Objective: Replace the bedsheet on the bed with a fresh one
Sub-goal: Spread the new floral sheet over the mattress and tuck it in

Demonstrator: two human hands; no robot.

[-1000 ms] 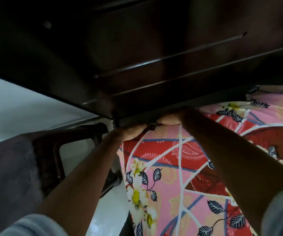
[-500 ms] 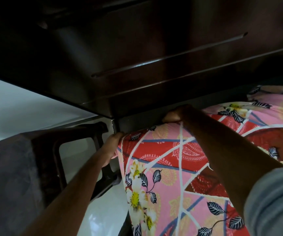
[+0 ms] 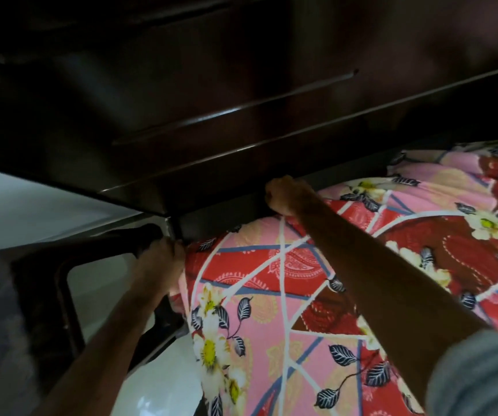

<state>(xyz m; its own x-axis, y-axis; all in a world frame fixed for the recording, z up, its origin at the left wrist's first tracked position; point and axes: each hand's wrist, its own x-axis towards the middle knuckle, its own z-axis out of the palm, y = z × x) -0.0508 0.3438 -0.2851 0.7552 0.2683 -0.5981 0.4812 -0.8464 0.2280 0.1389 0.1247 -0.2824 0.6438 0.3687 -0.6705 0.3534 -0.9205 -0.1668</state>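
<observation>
A dark wooden headboard (image 3: 241,94) with long horizontal grooves fills the upper part of the view. Below its left end stands a dark chair (image 3: 40,295) with an open frame, on a glossy white floor (image 3: 157,385). A pale wall (image 3: 31,205) shows left of the headboard.

The single head-worn view looked forward and down from above the bed's corner, close in, facing the dark wooden headboard (image 3: 241,121), which filled the upper frame; the floral bedsheet (image 3: 271,295) spread just below it
</observation>
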